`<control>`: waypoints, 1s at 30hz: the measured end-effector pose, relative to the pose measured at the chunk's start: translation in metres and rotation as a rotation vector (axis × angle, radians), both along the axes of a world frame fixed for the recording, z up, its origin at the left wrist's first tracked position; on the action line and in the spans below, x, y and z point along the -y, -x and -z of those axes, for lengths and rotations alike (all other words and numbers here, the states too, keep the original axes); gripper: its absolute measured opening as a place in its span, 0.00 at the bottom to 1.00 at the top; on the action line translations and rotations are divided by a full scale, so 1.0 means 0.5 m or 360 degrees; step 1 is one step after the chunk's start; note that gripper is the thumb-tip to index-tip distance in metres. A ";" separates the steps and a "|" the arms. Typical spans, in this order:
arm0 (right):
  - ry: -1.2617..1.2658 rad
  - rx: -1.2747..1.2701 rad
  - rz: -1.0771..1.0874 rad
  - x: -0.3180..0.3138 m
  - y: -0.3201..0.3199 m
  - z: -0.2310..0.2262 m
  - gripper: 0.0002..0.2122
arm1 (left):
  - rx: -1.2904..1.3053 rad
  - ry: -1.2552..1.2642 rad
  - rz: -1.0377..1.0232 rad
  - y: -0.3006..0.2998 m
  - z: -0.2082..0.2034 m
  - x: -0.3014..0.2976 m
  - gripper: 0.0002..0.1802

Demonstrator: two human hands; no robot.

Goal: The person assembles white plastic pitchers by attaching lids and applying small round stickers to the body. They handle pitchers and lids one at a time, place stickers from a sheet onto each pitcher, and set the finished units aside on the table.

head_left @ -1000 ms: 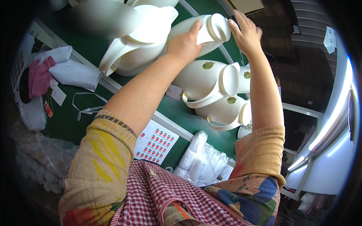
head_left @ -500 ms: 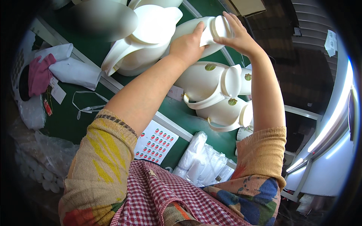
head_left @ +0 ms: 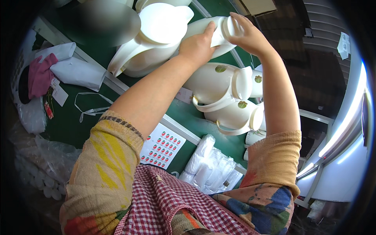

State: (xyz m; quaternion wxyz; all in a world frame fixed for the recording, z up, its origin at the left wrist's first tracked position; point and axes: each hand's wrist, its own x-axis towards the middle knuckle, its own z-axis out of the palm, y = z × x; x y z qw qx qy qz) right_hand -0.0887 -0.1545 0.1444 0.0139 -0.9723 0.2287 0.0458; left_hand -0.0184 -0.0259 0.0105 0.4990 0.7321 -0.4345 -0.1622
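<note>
Hands worked one white jug (head_left: 211, 33) at the green worktop's (head_left: 70, 121) far edge: left hand (head_left: 198, 47) clamped the body to steady it, right hand (head_left: 246, 35) gripped its lid end. Finished jugs (head_left: 223, 88) lay beside.

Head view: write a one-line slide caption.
Both hands, left and right, grip a white jug above a green table.

A small factory packing line: many identical white plastic jugs (head_left: 219, 84) lie crowded on a green conveyor belt (head_left: 70, 121) from twelve to three o'clock. At six o'clock sit a sheet of round stickers (head_left: 161, 146) and a bundle of clear bags (head_left: 209, 166), while bright tube lights (head_left: 344, 125) run along three o'clock.
</note>
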 end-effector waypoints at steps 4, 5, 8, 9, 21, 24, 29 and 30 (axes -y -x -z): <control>0.0246 0.0081 0.0260 0.008 0.004 0.017 0.41 | -0.0024 0.0019 0.0008 0.003 0.003 0.004 0.40; 0.0233 -0.0099 0.0368 0.000 -0.008 0.015 0.41 | -0.0023 0.0039 0.0003 0.005 0.006 0.006 0.40; 0.0265 -0.0246 0.0393 -0.035 -0.034 0.000 0.38 | -0.0010 0.0046 -0.0004 0.002 0.008 0.002 0.40; 0.0236 -0.0175 0.0312 -0.026 -0.019 0.001 0.38 | -0.0013 0.0022 0.0009 0.002 0.004 0.000 0.40; 0.0318 -0.0300 0.0463 -0.036 -0.016 0.004 0.39 | -0.0013 -0.0033 0.0032 0.008 -0.001 0.002 0.41; 0.0265 -0.0047 0.0201 -0.017 0.014 0.015 0.40 | 0.0004 0.0020 0.0007 0.011 0.009 0.006 0.41; 0.0074 0.0037 -0.0118 0.014 0.037 0.004 0.36 | -0.0014 -0.0009 0.0010 0.013 0.005 0.003 0.41; -0.0007 0.0019 -0.0081 0.018 0.035 0.000 0.36 | 0.0022 0.0022 0.0002 0.013 0.009 0.005 0.41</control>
